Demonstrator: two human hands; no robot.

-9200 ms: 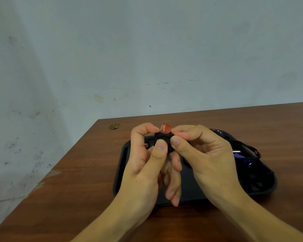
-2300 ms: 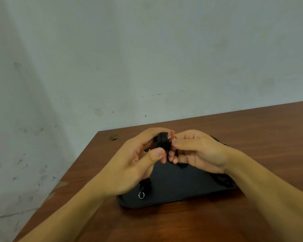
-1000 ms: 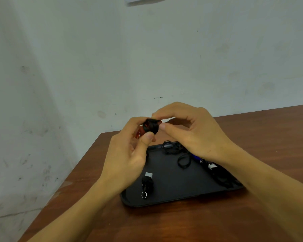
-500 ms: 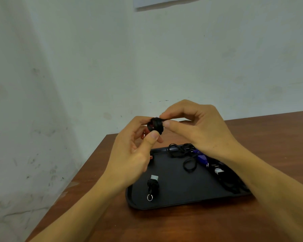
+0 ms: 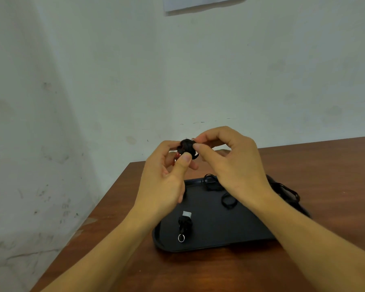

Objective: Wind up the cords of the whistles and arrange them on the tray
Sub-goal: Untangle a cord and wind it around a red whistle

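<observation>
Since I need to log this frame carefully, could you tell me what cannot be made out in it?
- Red whistle, head view: mostly hidden by the wound black cord and the fingers of the left hand and right hand.
- Loose cords on the tray: the right forearm covers them; count unclear.
- Paper on the wall: cut off by the top edge.

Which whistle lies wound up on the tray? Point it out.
The white-tipped whistle near the tray's front edge; the red whistle is held in both hands.
</observation>
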